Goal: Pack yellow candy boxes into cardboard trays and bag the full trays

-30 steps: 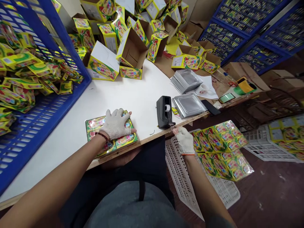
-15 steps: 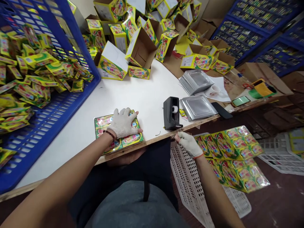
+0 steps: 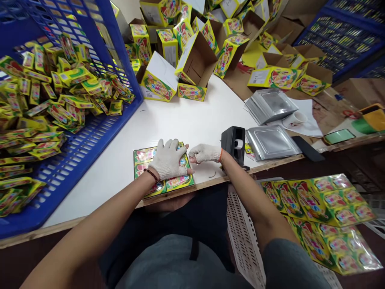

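Observation:
My left hand (image 3: 170, 159), in a fingerless-tip white knit glove, lies spread on a flat pack of small yellow-green printed boxes (image 3: 179, 183) at the table's front edge. The pack's middle is hidden under my palm. My right hand (image 3: 206, 153), gloved likewise, is at the pack's right edge with thumb and fingers pinched together. Whatever the pinch holds is too small to make out. Just right of that hand stands a black tape dispenser (image 3: 231, 144) with a roll in it.
A blue crate (image 3: 99, 154) full of small boxes stands at left. Open printed cartons (image 3: 195, 60) are piled behind. Clear plastic trays (image 3: 272, 142), a cup (image 3: 295, 120) and a phone (image 3: 339, 136) sit at right. Wrapped packs (image 3: 315, 200) lie over a white crate (image 3: 245, 237) below.
My right hand has come up from below the table edge, past the tape dispenser, to the pack's right side. My left hand stays spread on the pack. The whole view has shifted.

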{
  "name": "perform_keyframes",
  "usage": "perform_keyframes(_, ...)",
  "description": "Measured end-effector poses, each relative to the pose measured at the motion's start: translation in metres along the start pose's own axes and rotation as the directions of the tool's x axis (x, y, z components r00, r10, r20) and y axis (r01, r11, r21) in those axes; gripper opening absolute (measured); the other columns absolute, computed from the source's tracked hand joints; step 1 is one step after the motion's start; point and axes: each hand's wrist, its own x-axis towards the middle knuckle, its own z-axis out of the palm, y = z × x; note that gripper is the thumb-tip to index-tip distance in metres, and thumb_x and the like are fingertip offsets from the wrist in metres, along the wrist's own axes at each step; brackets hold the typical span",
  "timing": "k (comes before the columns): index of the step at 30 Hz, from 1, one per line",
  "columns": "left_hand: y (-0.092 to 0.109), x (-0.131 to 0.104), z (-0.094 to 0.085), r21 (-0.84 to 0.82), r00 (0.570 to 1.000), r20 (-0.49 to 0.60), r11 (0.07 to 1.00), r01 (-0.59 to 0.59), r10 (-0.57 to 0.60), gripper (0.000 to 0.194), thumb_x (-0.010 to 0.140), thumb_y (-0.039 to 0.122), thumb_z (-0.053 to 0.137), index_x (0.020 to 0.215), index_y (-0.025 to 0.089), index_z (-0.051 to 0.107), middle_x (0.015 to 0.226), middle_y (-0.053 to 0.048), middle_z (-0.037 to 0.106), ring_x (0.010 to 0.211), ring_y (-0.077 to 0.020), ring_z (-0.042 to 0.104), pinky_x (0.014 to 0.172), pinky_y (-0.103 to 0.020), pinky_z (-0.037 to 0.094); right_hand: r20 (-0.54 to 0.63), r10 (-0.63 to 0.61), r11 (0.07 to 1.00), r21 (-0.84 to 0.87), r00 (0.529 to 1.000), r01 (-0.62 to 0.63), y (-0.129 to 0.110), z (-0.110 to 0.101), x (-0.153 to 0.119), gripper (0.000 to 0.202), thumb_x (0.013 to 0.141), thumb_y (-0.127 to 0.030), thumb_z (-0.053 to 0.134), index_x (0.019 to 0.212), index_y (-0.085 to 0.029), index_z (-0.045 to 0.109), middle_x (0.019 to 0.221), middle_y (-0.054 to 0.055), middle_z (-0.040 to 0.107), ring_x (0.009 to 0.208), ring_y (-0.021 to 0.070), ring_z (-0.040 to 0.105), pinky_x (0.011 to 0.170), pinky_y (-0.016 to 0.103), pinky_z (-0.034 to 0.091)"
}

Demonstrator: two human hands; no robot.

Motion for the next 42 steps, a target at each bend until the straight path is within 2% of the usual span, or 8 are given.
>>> perform_keyframes(9, 0.0, 0.001, 0.001, 0.041, 1.0, -0.02, 0.999, -0.021, 0.021, 0.054, 0.093, 0.043, 0.045, 0.143, 0.021, 0.05, 0.126, -0.017, 0.055, 0.115, -0.0353, 0.048, 0.101, -0.055, 0.031, -0.012, -0.012, 0.988, 0.152, 1.0, 0.013, 0.026, 0.007, 0.01, 0.034, 0.069, -0.047, 0.069, 0.061, -0.019, 0.052, 0.055, -0.006, 0.052, 0.056, 0.0094, 0.045, 0.056, 0.024, 0.035)
perform_keyframes(15, -0.001, 0.002, -0.001, 0.046, 1.0, -0.003, 0.998, -0.031, 0.031, 0.054, 0.093, 0.042, 0.043, 0.142, 0.019, 0.051, 0.13, -0.019, 0.053, 0.119, -0.0367, 0.047, 0.1, -0.057, 0.031, -0.147, 0.19, 0.958, 0.246, 0.971, -0.15, 0.041, 0.039, 0.016, 0.023, 0.076, -0.039, 0.067, 0.08, -0.017, 0.059, 0.06, 0.0, 0.063, 0.053, 0.0144, 0.057, 0.056, 0.028, 0.05)
perform_keyframes(20, -0.001, 0.002, -0.001, 0.037, 1.0, -0.013, 0.999, -0.027, 0.027, 0.055, 0.09, 0.037, 0.047, 0.142, 0.019, 0.051, 0.128, -0.018, 0.055, 0.117, -0.0364, 0.048, 0.099, -0.056, 0.033, -0.68, 0.035, 0.998, -0.02, 0.733, -0.067, 0.036, 0.078, -0.001, 0.035, 0.091, -0.031, 0.048, 0.119, -0.014, 0.06, 0.117, 0.014, 0.068, 0.108, 0.0224, 0.064, 0.097, 0.039, 0.051)
perform_keyframes(23, -0.002, 0.003, 0.001, 0.014, 0.999, -0.025, 0.999, -0.032, 0.032, 0.053, 0.09, 0.034, 0.047, 0.142, 0.02, 0.052, 0.126, -0.017, 0.056, 0.115, -0.0354, 0.05, 0.099, -0.055, 0.034, -0.696, -0.31, 0.926, -0.376, 0.648, 0.039, 0.028, 0.108, -0.017, 0.054, 0.097, -0.042, 0.039, 0.141, -0.012, 0.047, 0.147, 0.019, 0.05, 0.139, 0.0258, 0.044, 0.114, 0.045, 0.038)
perform_keyframes(26, -0.006, 0.002, 0.004, 0.016, 0.998, -0.018, 0.998, -0.055, 0.055, 0.052, 0.092, 0.03, 0.045, 0.142, 0.02, 0.051, 0.13, -0.017, 0.056, 0.116, -0.0338, 0.051, 0.1, -0.052, 0.036, -0.487, -0.467, 0.727, -0.686, 0.738, 0.007, 0.015, 0.133, -0.031, 0.07, 0.093, -0.051, 0.047, 0.146, -0.006, 0.044, 0.156, 0.025, 0.037, 0.15, 0.0339, 0.022, 0.119, 0.057, 0.023)
perform_keyframes(31, -0.022, -0.031, 0.003, 0.04, 0.999, -0.037, 0.999, -0.014, 0.015, 0.051, 0.096, 0.038, 0.042, 0.142, 0.018, 0.05, 0.148, -0.02, 0.045, 0.135, -0.0375, 0.04, 0.111, -0.058, 0.027, -0.425, -0.351, 0.552, -0.814, 0.834, -0.183, -0.01, 0.155, -0.038, 0.073, 0.089, -0.044, 0.061, 0.148, -0.005, 0.042, 0.155, 0.027, 0.037, 0.148, 0.0416, 0.025, 0.117, 0.068, 0.007)
perform_keyframes(37, -0.027, -0.125, 0.009, -0.013, 0.995, -0.038, 0.996, 0.088, -0.089, 0.053, 0.098, 0.04, 0.04, 0.145, 0.015, 0.047, 0.155, -0.023, 0.037, 0.143, -0.0412, 0.033, 0.111, -0.068, 0.025, -0.273, -0.434, 0.474, -0.88, 0.859, -0.041, -0.019, 0.173, -0.016, 0.066, 0.088, -0.028, 0.062, 0.149, -0.009, 0.042, 0.155, 0.025, 0.039, 0.145, 0.0409, 0.033, 0.117, 0.067, 0.017)
perform_keyframes(42, -0.018, -0.175, 0.046, -0.133, 0.966, -0.25, 0.99, 0.039, -0.072, 0.049, 0.098, 0.031, 0.042, 0.143, 0.015, 0.049, 0.149, -0.02, 0.049, 0.146, -0.0348, 0.034, 0.116, -0.066, 0.028, -0.296, -0.47, 0.553, -0.833, 0.831, 0.016, -0.034, 0.194, 0.012, 0.06, 0.086, -0.022, 0.059, 0.143, -0.007, 0.05, 0.152, 0.024, 0.044, 0.143, 0.039, 0.036, 0.118, 0.063, 0.023)
